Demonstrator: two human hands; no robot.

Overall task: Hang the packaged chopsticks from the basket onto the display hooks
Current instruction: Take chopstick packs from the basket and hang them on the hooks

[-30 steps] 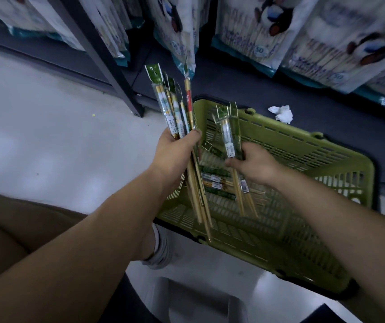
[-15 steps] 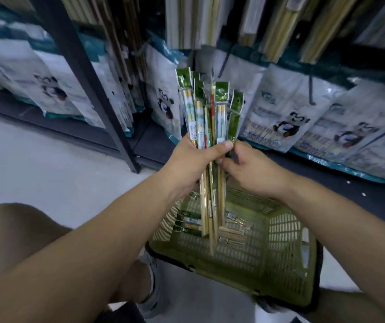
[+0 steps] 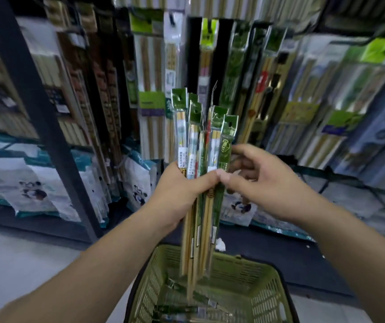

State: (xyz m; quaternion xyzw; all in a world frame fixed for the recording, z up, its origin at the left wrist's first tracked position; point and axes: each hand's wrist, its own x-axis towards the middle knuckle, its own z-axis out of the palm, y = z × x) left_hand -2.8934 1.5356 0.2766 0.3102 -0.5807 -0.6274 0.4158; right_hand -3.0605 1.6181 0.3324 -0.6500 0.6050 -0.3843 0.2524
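Now | left hand (image 3: pixel 177 197) clamped round an upright bunch of packaged chopsticks (image 3: pixel 196 145), frame centre | right hand (image 3: pixel 259 185) pinches the rightmost pack (image 3: pixel 225 145), thumb in front, fingers behind | basket (image 3: pixel 266 285) lower centre, below the bunch, spare packs (image 3: pixel 177 310) lying inside

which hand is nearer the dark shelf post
Left. The left hand, gripping the chopstick packets, sits right of the post; the right hand is on the packets' far side.
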